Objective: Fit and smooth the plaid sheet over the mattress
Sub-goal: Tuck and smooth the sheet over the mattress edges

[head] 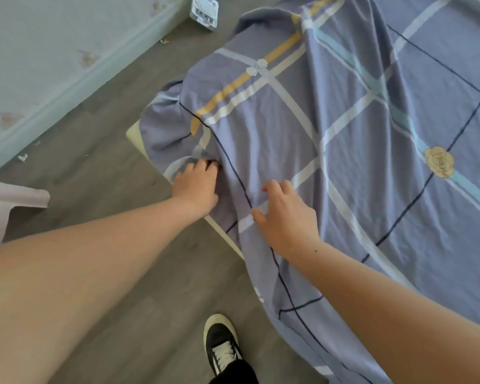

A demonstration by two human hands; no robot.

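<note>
From the head camera, the plaid sheet [344,134] is lying draped over the mattress [135,134], spreading away from the person up and to the right, with its long run heading toward the upper right of the frame and its near edge hanging down over the side toward the floor [108,176]. The relation that matters is at the near left corner: there the sheet is sitting bunched and short, leaving a pale strip of mattress showing just beside the cloth, so that corner is lying straight ahead of the left hand [196,187] and a little to the left of the right hand [286,217]. The left hand is the nearer one; it is curling its fingers into the gathered folds at the corner and appears to be gripping a fold of the sheet. The right hand is resting palm down on the sheet just inside the edge, fingers loosely bent and spread, pressing rather than gripping. Long wrinkles are running from the corner across the top. By my reading, the corner is not yet fitted, and pulling the bunched cloth outward and down over it is the likely next call. A shoe [222,345] is standing on the floor near the hanging edge.
</note>
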